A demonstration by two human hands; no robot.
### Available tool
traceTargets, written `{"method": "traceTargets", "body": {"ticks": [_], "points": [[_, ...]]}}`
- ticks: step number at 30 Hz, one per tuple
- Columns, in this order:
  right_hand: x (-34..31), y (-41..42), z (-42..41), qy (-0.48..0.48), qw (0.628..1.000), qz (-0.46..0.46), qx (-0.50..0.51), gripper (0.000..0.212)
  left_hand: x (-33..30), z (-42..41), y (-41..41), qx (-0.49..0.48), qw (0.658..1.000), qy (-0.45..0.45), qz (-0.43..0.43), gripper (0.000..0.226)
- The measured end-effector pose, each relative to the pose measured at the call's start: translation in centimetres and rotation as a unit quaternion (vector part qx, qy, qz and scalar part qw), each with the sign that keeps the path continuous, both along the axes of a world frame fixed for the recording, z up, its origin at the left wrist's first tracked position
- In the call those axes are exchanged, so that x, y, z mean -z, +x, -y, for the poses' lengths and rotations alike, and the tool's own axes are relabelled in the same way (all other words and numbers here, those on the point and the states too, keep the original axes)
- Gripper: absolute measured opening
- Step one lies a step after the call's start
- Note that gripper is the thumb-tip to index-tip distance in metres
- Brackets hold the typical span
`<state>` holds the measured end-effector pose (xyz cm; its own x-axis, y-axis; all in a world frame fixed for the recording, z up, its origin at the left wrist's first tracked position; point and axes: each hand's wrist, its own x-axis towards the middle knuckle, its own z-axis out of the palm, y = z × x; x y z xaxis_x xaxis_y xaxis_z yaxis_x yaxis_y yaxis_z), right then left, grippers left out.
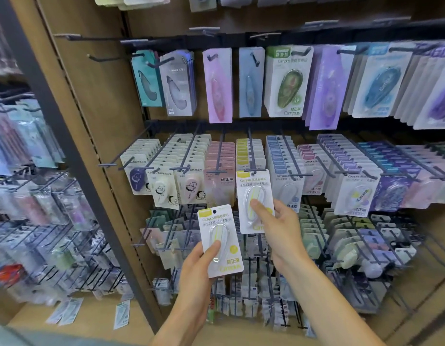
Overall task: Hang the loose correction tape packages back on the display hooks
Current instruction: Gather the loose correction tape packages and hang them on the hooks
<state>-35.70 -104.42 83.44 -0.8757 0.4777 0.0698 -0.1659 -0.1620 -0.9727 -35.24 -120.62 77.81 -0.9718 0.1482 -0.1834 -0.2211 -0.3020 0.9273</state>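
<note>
My left hand [200, 264] grips a white and yellow correction tape package [220, 242] by its lower half, thumb on the clear blister, held free in front of the rack. My right hand [276, 224] pinches a second yellow package [255, 201] of the same kind, thumb on its front. This package's top hole is at the tip of a dark display hook [251, 156], which carries a row of matching yellow-topped packages [248, 152] behind it.
Rows of hooks with hanging correction tapes fill the wooden display: pink packages [220, 158] left of the yellow row, blue ones [278, 156] right. A lower rack [341, 240] juts outward below my hands. Loose packages [121, 314] lie on the bottom shelf at left.
</note>
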Motion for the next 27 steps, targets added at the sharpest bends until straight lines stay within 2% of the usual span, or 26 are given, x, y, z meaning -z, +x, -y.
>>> {"method": "traceTargets", "body": {"ticks": [4,7,12,14,16,19,22,27], "points": [[0.1,-3.3,-0.6,-0.012,0.998,0.061,0.028,0.026,-0.2,0.1,-0.1,0.008,1.0,0.0,-0.003,0.026],[-0.1,-6.0,-1.2,-0.072,0.991,0.107,0.032,0.036,-0.2,0.0,-0.2,0.014,1.0,-0.004,-0.006,0.025],[0.6,-4.4,-0.5,-0.091,0.982,0.155,0.049,0.06,-0.5,-0.2,-0.3,0.027,0.999,-0.013,-0.024,0.022],[0.9,-1.8,0.0,-0.092,0.983,0.154,0.045,0.049,-0.4,-0.4,0.0,0.036,0.998,-0.02,-0.038,0.023],[1.0,1.2,0.6,-0.084,0.989,0.12,-0.007,0.034,-0.5,-0.7,0.1,0.049,0.997,-0.021,-0.05,0.024],[0.7,4.1,1.4,-0.025,0.995,0.068,-0.072,0.025,-1.0,-1.7,-0.1,0.064,0.995,-0.022,-0.07,0.026],[0.3,3.6,1.0,-0.005,0.999,0.036,-0.036,0.023,-2.2,-2.9,-0.6,0.08,0.992,-0.024,-0.095,0.026],[-1.2,1.3,-0.2,-0.045,0.999,-0.008,0.008,0.024,-4.4,-4.6,-2.5,0.053,0.991,-0.021,-0.124,0.022]]}}
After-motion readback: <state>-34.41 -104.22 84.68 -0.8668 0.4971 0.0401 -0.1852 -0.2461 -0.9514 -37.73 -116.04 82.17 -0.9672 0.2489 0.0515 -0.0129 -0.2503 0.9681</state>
